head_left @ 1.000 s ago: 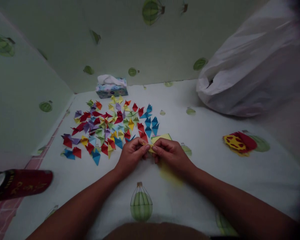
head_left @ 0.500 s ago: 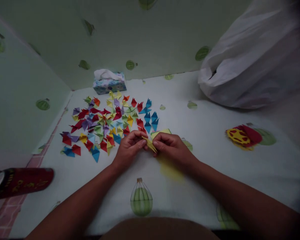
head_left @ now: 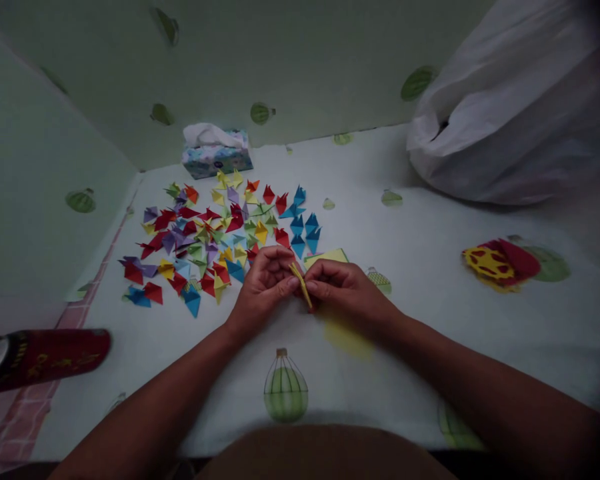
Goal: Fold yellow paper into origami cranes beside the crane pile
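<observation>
A narrow piece of folded yellow paper (head_left: pixel 301 283) is pinched between my two hands over the middle of the table. My left hand (head_left: pixel 270 277) grips its left side, thumb against the paper and fingers curled behind. On the other side, my right hand (head_left: pixel 343 287) pinches it between thumb and forefinger. Just behind my right hand lies a small stack of yellow-green paper sheets (head_left: pixel 333 256), partly covered by it. Beyond my left hand spread many folded paper cranes (head_left: pixel 197 250) in red, blue, purple, yellow and green; a group of blue cranes (head_left: pixel 305 227) stands at their right edge.
A tissue box (head_left: pixel 217 158) stands at the back near the wall. At the left edge is a red drink can (head_left: pixel 55 359). A large white plastic bag (head_left: pixel 500 133) fills the back right, with a red and yellow cut-out item (head_left: pixel 503 263) in front of it.
The yellow paper has turned from a slanted, fanned view to a thin, more upright edge. My hands stay in nearly the same place; the camera view has shifted slightly.
</observation>
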`<state>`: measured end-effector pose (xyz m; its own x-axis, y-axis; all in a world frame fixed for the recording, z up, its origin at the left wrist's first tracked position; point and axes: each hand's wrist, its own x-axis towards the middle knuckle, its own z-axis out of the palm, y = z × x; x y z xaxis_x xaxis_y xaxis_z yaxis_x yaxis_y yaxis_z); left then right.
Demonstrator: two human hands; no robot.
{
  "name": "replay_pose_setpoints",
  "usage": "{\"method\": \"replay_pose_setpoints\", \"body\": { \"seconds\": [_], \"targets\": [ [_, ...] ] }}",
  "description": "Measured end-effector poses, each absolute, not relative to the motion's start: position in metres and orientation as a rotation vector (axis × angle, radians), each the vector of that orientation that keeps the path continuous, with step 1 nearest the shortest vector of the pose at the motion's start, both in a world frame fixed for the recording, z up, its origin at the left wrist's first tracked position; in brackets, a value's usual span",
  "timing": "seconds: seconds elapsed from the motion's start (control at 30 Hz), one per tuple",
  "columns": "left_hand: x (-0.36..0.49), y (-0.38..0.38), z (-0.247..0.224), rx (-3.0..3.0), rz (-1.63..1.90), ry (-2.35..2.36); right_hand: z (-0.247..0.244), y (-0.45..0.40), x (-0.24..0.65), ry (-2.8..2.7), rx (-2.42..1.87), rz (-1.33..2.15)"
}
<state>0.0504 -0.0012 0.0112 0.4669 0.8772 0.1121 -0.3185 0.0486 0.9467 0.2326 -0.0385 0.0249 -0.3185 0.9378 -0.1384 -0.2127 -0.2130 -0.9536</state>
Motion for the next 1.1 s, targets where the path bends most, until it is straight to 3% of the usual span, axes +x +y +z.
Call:
{"method": "replay_pose_setpoints", "body": {
  "seconds": [0.63,0.73,0.87,1.1],
  "targets": [
    [0.052,-0.005,0.017,1.162,0.899,0.905,0.028,-0.036,0.236,-1.230,-1.095,1.442],
    [0.052,-0.007,0.022,1.353,0.983,0.930,0.030,-0.036,0.235,-1.203,-1.140,1.405],
    [0.051,-0.009,0.023,1.759,1.197,0.941,0.030,-0.041,0.231,-1.082,-1.103,1.611],
    [0.052,-0.014,0.020,1.950,1.058,0.885,0.026,-0.042,0.229,-0.989,-1.017,1.630]
  ]
}}
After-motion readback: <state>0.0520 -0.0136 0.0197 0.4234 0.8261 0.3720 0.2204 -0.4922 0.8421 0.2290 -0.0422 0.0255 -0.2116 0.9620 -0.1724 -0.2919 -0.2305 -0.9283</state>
